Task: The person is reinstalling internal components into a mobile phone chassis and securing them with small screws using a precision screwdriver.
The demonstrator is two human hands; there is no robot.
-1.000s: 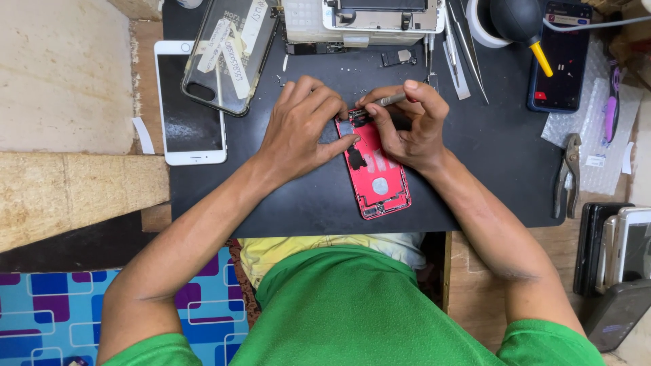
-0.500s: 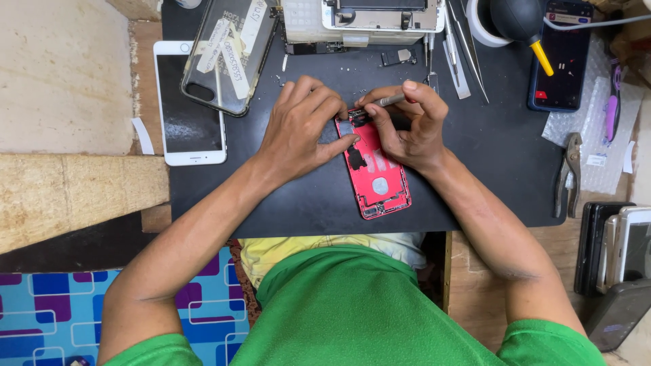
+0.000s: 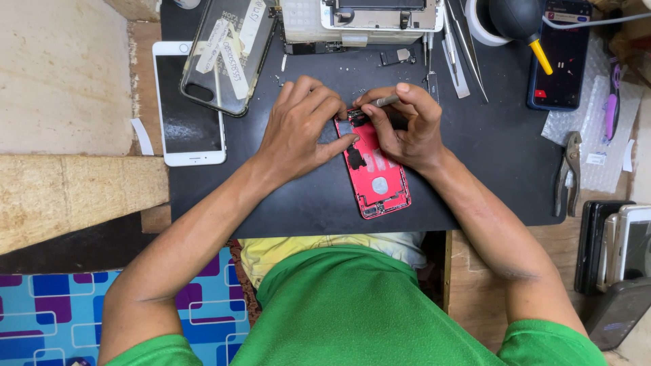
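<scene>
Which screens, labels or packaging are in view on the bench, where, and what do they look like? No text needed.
White phone: left of the mat, face up, dark blank rectangular screen.
Clear case: top left, pale paper labels stuck on it.
Dark phone: top right, lit screen with small red marks.
Bubble wrap: right edge, clear sheet with a small white sticker.
Stacked phones: lower right, dark and white.

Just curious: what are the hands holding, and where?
Right hand pinches a thin metal tool near its tip. Left hand presses the red phone at its top.
</scene>
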